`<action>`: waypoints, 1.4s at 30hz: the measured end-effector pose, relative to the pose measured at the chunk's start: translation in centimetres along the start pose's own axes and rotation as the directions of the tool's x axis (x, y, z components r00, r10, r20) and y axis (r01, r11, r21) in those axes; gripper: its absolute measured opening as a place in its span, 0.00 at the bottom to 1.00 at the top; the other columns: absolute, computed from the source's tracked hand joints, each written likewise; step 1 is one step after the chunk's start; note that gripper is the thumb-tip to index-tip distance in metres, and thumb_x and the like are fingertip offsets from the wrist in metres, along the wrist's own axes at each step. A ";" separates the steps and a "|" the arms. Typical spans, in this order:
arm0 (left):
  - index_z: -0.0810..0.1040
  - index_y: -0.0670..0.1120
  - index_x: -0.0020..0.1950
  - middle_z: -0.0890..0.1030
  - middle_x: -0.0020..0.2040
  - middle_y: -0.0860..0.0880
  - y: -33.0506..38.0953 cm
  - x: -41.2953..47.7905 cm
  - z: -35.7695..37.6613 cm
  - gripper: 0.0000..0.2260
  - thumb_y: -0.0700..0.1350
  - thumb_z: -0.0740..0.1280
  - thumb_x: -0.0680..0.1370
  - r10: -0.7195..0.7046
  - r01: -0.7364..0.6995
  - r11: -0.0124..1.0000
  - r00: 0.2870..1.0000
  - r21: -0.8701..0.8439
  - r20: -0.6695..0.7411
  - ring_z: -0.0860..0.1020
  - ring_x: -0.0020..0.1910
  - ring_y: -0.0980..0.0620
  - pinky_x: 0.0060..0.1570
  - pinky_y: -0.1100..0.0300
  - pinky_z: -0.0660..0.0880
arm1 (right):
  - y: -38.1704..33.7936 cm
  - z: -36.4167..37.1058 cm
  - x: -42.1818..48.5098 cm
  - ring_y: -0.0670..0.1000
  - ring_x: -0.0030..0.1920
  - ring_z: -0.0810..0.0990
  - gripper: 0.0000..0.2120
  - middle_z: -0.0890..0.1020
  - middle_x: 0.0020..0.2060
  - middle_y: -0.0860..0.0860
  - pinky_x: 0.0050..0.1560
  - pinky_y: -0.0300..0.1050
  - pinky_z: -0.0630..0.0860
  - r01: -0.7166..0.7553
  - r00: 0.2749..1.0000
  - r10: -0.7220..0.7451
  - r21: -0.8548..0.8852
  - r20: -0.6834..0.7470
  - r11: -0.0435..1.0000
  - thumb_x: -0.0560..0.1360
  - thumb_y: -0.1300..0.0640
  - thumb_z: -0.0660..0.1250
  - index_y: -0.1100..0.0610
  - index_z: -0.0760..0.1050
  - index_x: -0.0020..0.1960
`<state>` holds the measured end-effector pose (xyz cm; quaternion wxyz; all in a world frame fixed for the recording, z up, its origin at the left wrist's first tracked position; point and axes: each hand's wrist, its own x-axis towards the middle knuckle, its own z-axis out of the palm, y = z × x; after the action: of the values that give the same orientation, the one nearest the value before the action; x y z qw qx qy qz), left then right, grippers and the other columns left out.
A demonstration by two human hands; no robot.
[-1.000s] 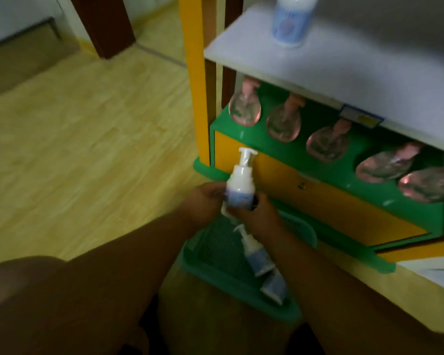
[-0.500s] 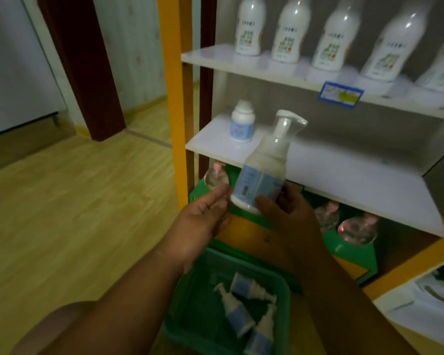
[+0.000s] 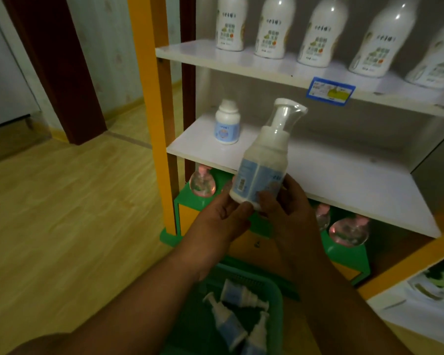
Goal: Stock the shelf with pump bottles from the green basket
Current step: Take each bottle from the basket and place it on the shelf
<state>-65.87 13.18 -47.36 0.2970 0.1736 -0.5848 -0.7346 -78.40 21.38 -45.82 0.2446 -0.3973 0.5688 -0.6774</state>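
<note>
Left hand (image 3: 223,219) and right hand (image 3: 290,208) grip pump bottle (image 3: 263,165) at base, pump tilted toward 1 o'clock. Bare shelf (image 3: 344,178) at 2 o'clock; right hand nearer.

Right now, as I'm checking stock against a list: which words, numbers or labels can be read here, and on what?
None can be read.
White pump bottle with a blue label, held: barcode and print, blurred.
Tall white plastic bottles: label characters, too blurred.
Blue and yellow price tag on the upper white shelf: too small.
Small white jar with a blue label: blurred.
</note>
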 end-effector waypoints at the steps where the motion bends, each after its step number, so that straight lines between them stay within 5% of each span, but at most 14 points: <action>1: 0.71 0.59 0.69 0.82 0.60 0.53 0.2 0.8 -0.2 0.20 0.48 0.68 0.78 0.006 -0.006 1.000 1.000 -0.005 0.006 0.79 0.62 0.52 0.58 0.56 0.77 | 0.1 -0.1 0.4 0.47 0.60 0.82 0.31 0.81 0.61 0.44 0.55 0.47 0.81 -0.001 1.000 0.001 -0.011 -0.004 1.000 0.69 0.35 0.71 0.43 0.71 0.69; 4: 0.67 0.53 0.71 0.81 0.57 0.61 0.6 3.2 -0.5 0.23 0.47 0.69 0.78 0.015 -0.015 1.000 1.000 -0.016 -0.023 0.80 0.60 0.54 0.58 0.52 0.78 | 0.5 -0.5 1.9 0.47 0.60 0.81 0.29 0.81 0.62 0.44 0.57 0.51 0.81 0.000 1.000 -0.001 -0.049 -0.022 0.999 0.74 0.37 0.66 0.46 0.69 0.72; 7: 0.68 0.59 0.64 0.79 0.47 0.73 0.1 5.7 -0.7 0.17 0.45 0.67 0.79 0.070 -0.065 0.984 0.997 0.164 -0.021 0.81 0.53 0.64 0.51 0.58 0.81 | 1.1 -1.4 3.5 0.43 0.58 0.82 0.20 0.82 0.60 0.41 0.53 0.42 0.81 0.030 0.999 -0.033 -0.086 -0.029 0.996 0.78 0.48 0.66 0.41 0.71 0.69; 10: 0.70 0.62 0.63 0.79 0.51 0.72 -0.2 7.1 -1.1 0.16 0.45 0.66 0.79 0.115 -0.114 0.928 0.993 0.354 0.019 0.78 0.53 0.69 0.46 0.72 0.77 | 1.3 -2.2 4.8 0.35 0.55 0.81 0.21 0.81 0.57 0.32 0.46 0.29 0.78 0.067 0.995 -0.079 -0.190 -0.056 0.980 0.76 0.50 0.70 0.26 0.70 0.60; 13: 0.75 0.57 0.65 0.78 0.56 0.72 -0.6 8.1 -1.3 0.16 0.43 0.67 0.79 0.254 -0.254 0.793 0.964 0.553 0.077 0.74 0.58 0.73 0.50 0.79 0.71 | 1.6 -2.4 5.9 0.30 0.55 0.78 0.25 0.79 0.56 0.27 0.45 0.25 0.75 0.070 0.994 -0.088 -0.270 -0.058 0.960 0.71 0.47 0.73 0.21 0.69 0.56; 18: 0.76 0.52 0.66 0.79 0.60 0.51 -1.3 10.8 -1.7 0.15 0.50 0.66 0.79 0.262 -0.181 0.559 0.964 0.809 0.035 0.76 0.59 0.54 0.61 0.58 0.72 | 2.6 -2.9 8.0 0.25 0.55 0.74 0.24 0.75 0.51 0.20 0.54 0.33 0.76 0.055 0.995 -0.081 -0.375 -0.053 0.925 0.69 0.43 0.73 0.18 0.66 0.53; 21: 0.75 0.54 0.65 0.79 0.58 0.51 -0.8 12.6 -2.0 0.15 0.54 0.65 0.79 0.310 -0.136 0.356 0.951 0.925 0.020 0.75 0.57 0.50 0.54 0.60 0.66 | 2.6 -3.2 9.7 0.27 0.54 0.76 0.23 0.75 0.51 0.20 0.56 0.39 0.75 0.046 0.997 -0.069 -0.441 -0.037 0.896 0.71 0.43 0.72 0.20 0.66 0.55; 26: 0.74 0.58 0.64 0.79 0.62 0.53 0.7 17.2 -2.3 0.15 0.59 0.62 0.78 0.199 -0.050 0.272 0.980 0.961 -0.005 0.74 0.61 0.48 0.58 0.49 0.68 | 2.3 -4.3 14.8 0.40 0.57 0.79 0.27 0.79 0.57 0.34 0.57 0.45 0.78 0.085 0.993 -0.115 -0.602 -0.012 0.794 0.70 0.43 0.75 0.39 0.69 0.65; 30: 0.77 0.51 0.66 0.81 0.60 0.50 0.9 20.8 -2.3 0.17 0.55 0.64 0.79 0.137 -0.119 0.400 0.988 0.909 0.069 0.79 0.53 0.54 0.54 0.58 0.76 | 3.0 -5.6 18.8 0.46 0.56 0.80 0.29 0.80 0.60 0.45 0.57 0.51 0.79 0.035 0.998 -0.063 -0.618 -0.024 0.785 0.68 0.46 0.77 0.49 0.70 0.64; 34: 0.77 0.51 0.66 0.81 0.54 0.54 -0.2 22.8 -2.9 0.15 0.51 0.64 0.80 0.055 -0.059 0.562 0.998 0.825 0.035 0.77 0.41 0.63 0.38 0.72 0.69 | 4.8 -6.5 20.8 0.48 0.57 0.81 0.27 0.80 0.61 0.47 0.57 0.50 0.79 -0.031 1.000 0.027 -0.582 -0.016 0.813 0.68 0.50 0.79 0.50 0.70 0.61; 42: 0.75 0.55 0.69 0.79 0.58 0.56 -1.3 24.6 -4.3 0.17 0.51 0.65 0.80 0.080 -0.044 0.587 0.997 0.808 -0.004 0.75 0.54 0.57 0.53 0.63 0.70 | 8.4 -7.1 21.5 0.40 0.56 0.79 0.26 0.78 0.55 0.38 0.60 0.48 0.79 0.016 0.999 -0.036 -0.457 -0.035 0.889 0.69 0.55 0.78 0.50 0.70 0.62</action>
<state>-82.37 -5.62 -47.46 0.2229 0.2834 -0.8538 -0.3755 -97.35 6.62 -48.61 0.1230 -0.4368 0.7117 -0.5363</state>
